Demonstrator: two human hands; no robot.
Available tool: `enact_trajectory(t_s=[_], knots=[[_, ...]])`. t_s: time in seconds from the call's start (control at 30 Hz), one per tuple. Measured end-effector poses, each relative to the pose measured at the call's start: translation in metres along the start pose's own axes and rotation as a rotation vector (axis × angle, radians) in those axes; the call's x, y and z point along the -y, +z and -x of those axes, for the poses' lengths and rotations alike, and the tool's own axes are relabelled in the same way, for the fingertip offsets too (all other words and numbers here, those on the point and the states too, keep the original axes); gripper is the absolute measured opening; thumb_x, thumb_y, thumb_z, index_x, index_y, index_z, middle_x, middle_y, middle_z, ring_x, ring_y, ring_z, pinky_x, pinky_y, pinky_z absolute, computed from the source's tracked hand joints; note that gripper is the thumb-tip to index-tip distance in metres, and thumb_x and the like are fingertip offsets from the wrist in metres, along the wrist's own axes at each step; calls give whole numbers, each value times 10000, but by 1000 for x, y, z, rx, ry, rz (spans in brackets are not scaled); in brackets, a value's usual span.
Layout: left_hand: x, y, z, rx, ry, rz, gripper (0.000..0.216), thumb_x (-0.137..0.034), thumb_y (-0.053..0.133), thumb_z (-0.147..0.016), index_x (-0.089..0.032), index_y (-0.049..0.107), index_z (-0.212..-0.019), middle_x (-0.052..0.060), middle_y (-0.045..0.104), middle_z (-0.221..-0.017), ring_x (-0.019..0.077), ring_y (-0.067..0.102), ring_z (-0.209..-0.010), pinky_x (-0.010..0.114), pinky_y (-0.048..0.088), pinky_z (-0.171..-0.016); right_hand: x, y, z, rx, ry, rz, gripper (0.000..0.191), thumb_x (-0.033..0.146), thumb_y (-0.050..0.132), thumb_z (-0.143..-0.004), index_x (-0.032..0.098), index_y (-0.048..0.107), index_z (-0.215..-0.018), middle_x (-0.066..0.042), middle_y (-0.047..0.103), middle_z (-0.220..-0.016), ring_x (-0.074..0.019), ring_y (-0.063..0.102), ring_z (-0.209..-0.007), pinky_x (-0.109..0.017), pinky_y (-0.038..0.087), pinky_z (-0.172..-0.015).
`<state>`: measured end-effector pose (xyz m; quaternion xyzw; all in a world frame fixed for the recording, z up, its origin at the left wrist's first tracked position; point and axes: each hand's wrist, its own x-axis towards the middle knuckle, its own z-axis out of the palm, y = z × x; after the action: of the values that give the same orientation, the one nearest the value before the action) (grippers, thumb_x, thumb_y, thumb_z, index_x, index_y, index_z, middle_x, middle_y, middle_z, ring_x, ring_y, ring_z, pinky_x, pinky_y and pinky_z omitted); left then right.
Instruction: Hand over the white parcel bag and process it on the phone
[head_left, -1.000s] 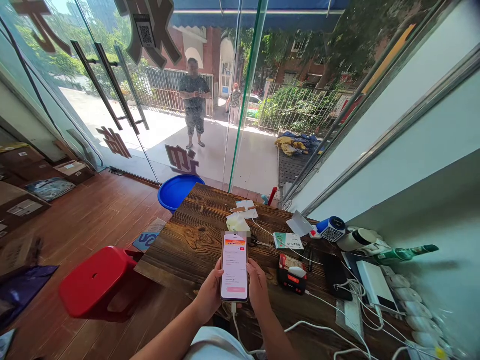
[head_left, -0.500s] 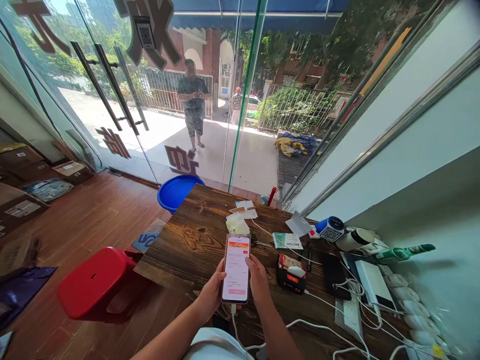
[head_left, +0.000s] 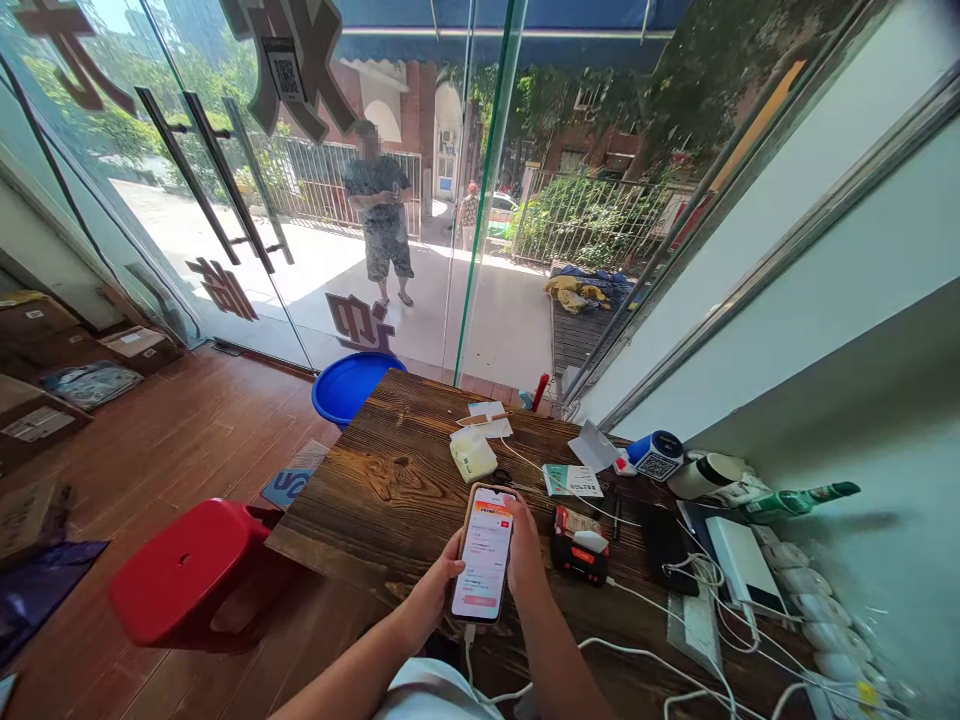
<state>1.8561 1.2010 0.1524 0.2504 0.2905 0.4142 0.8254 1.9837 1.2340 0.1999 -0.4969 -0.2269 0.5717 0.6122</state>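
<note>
A smartphone [head_left: 481, 565] with a lit white page and an orange banner is held upright over the table by both hands. My left hand [head_left: 441, 582] wraps its left edge, thumb lying at the side of the screen. Round the right edge, my right hand [head_left: 523, 552] is closed, its thumb over the upper right of the screen. A white charging cable [head_left: 469, 650] is plugged into the phone's lower end. Just beyond the phone lies a pale yellow pack [head_left: 472, 456]. Right of my right hand sits a black and red box [head_left: 580, 555] with tissue sticking out.
The wooden table [head_left: 352, 500] carries a green-white card box [head_left: 571, 481], a blue speaker [head_left: 655, 455], a green bottle [head_left: 802, 499], a white device [head_left: 742, 560] and tangled cables. A red stool [head_left: 187, 560] and a blue basin [head_left: 352, 385] stand left. A person [head_left: 384, 210] stands outside the glass door.
The phone has moved slightly right and down and tilted. My right thumb has shifted up to the screen's upper right. The person outside has turned a little and changed stance.
</note>
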Motion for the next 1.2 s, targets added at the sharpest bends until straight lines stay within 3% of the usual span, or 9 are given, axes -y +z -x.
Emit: enact_trajectory(t_s=[0.2, 0.53, 0.73, 0.87, 1.0, 1.2], knots=[[-8, 8, 7, -15, -9, 22, 534, -407, 725, -614, -287, 659, -1129, 13, 681, -1150, 224, 624, -1034, 287, 468, -831, -6, -1, 0, 39, 21, -28, 405, 523, 681, -612, 203, 560, -829, 9, 653, -626, -184, 609, -557, -289, 475, -521], [-8, 8, 9, 18, 10, -15, 567, -366, 645, -689, -247, 556, -1235, 42, 683, -1110, 256, 588, -1106, 354, 454, -902, -7, 5, 4, 46, 5, 45, 546, 652, 726, -621, 222, 504, -875, 23, 649, -630, -191, 633, -567, -263, 453, -459], [-9, 9, 10, -3, -4, 3, 682, -393, 661, -669, -223, 487, -1307, 64, 678, -1113, 262, 599, -1076, 340, 472, -859, -9, 2, 4, 76, 47, 23, 565, 690, 682, -633, 227, 507, -907, 18, 666, -670, -191, 635, -596, -295, 488, -545], [-13, 8, 11, -40, 19, 61, 823, -338, 655, -660, -231, 344, -1414, 69, 655, -1166, 254, 598, -1063, 322, 488, -828, -9, -7, 5, 250, 57, 94, 579, 618, 681, -652, 211, 541, -1039, -35, 707, -839, -212, 644, -680, -324, 491, -599], [-22, 13, 17, -24, 10, 92, 880, -317, 631, -681, -284, 227, -1462, 77, 602, -1253, 259, 609, -1012, 319, 525, -721, -11, -18, 13, 466, 86, 143, 526, 455, 656, -693, 206, 533, -1140, -74, 692, -1044, -251, 643, -925, -386, 499, -790], [-26, 12, 18, 51, 8, 123, 864, -211, 548, -702, -372, 176, -1464, 71, 592, -1253, 230, 648, -878, 262, 532, -559, -18, -26, 21, 563, 131, 132, 656, 279, 607, -609, 223, 488, -1251, -69, 665, -1128, -255, 619, -981, -382, 505, -793]])
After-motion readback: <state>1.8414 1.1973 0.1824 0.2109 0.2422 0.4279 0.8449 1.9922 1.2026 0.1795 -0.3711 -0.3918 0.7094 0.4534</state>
